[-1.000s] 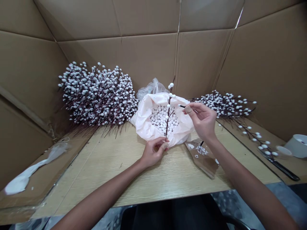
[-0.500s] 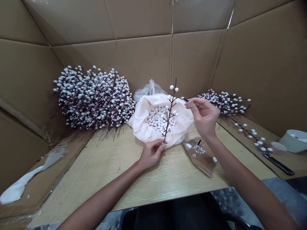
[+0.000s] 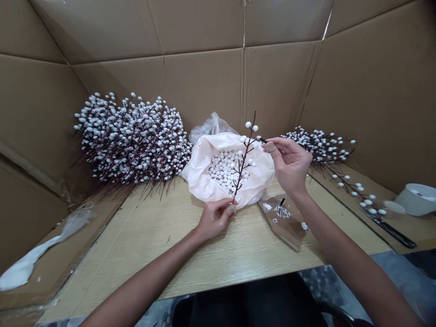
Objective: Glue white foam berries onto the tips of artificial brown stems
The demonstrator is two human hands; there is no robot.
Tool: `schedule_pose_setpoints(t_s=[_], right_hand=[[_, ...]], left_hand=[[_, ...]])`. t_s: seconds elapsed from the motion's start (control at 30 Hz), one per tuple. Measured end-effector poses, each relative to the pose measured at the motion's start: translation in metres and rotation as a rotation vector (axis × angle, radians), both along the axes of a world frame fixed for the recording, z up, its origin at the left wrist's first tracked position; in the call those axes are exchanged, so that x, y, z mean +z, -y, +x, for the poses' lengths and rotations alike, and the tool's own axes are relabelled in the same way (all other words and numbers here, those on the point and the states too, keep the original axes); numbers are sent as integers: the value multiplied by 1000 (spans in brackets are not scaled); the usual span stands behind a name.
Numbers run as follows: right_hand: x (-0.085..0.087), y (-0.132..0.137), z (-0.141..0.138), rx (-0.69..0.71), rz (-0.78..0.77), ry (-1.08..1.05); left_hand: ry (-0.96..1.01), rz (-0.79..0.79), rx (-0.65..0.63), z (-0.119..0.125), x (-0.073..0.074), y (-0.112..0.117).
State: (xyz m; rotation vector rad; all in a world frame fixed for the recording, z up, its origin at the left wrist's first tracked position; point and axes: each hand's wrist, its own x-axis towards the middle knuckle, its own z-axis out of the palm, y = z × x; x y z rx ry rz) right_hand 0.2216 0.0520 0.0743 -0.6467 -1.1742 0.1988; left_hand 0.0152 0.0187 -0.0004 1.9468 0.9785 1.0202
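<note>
My left hand [image 3: 216, 219] is shut on the lower stem of a dark artificial berry branch [image 3: 244, 165], which has white round berries and leans to the right above a pink-white plastic bag [image 3: 200, 177]. The bag is rolled open around many small white foam balls [image 3: 225, 170]. My right hand [image 3: 289, 163] pinches a thin black stick [image 3: 262, 139] with a pale tip, close to the upper branch but apparently not touching it. Beige tape wraps a fingertip on each hand.
A large bundle of berry branches [image 3: 132, 141] and a smaller one [image 3: 318, 145] lie beside the bag. A glue-smeared cardboard scrap [image 3: 282, 222] rests on the wood-grain table [image 3: 170, 254]. A white bowl [image 3: 417, 200] and black-handled tool [image 3: 391, 231] sit right, with cardboard walls [image 3: 197, 91] behind.
The berry branch has tilted from nearly upright toward the right. My right hand and its black stick have risen slightly, and the view has shifted a little.
</note>
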Motion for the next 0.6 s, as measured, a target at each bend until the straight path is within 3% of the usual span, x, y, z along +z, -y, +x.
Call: schedule_pose_setpoints(t_s=[0.6], right_hand=[[3,4,1,-26,16,-10]], left_hand=[[-8,18,-1,-1,-2,0]])
